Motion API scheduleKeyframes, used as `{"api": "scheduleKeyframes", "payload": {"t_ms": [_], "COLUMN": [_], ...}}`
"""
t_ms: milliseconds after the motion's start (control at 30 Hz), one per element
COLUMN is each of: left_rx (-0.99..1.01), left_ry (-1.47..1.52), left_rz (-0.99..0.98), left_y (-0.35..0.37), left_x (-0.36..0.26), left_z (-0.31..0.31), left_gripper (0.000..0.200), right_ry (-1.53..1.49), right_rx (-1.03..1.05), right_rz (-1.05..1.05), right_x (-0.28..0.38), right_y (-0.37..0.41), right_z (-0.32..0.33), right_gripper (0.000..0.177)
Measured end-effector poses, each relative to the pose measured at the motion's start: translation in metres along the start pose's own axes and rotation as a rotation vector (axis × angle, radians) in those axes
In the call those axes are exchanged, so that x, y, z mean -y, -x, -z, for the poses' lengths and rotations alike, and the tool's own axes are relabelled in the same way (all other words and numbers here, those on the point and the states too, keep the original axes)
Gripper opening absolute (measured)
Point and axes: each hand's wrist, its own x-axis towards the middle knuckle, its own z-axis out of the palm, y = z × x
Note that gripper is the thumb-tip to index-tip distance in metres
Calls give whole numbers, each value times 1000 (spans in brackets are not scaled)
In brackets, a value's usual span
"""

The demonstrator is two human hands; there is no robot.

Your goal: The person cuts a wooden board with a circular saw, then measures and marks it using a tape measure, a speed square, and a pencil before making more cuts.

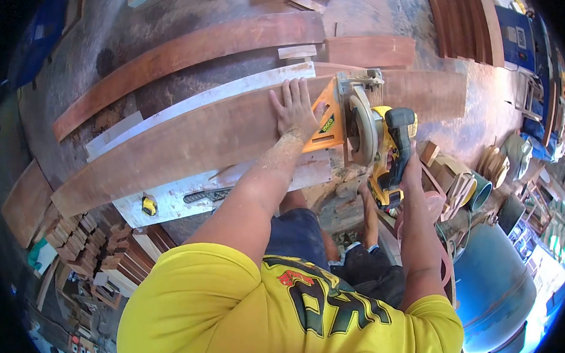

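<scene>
My left hand lies flat with fingers spread on a long, wide wooden board. Its thumb rests on an orange speed square, which sits across the board. Wrapped round the rear handle of a yellow-and-black cordless circular saw is my right hand, its fingers partly hidden by the handle. The saw's base is beside the square's right edge, over the board; the blade's lower part is hidden. Beyond the saw, the board's right end continues.
A yellow tape measure and a black tool lie on the white work surface. A curved plank lies beyond the board. Stacked boards stand far right; wood blocks sit left. A blue barrel is at right.
</scene>
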Motion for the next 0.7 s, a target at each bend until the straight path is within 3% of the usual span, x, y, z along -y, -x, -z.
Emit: {"api": "scheduleKeyframes", "payload": {"t_ms": [300, 700], "left_rx": [61, 73], "left_ry": [-18, -33], "left_rz": [0, -2], "left_y": [-2, -1], "left_x": [1, 0], "left_z": [4, 4], "left_gripper": [80, 79], "right_ry": [40, 9], "right_rx": [-44, 50], "right_rz": [4, 43], "right_x": [14, 34], "right_y": [-10, -25], "right_z": [-9, -22], "right_gripper": [65, 60]}}
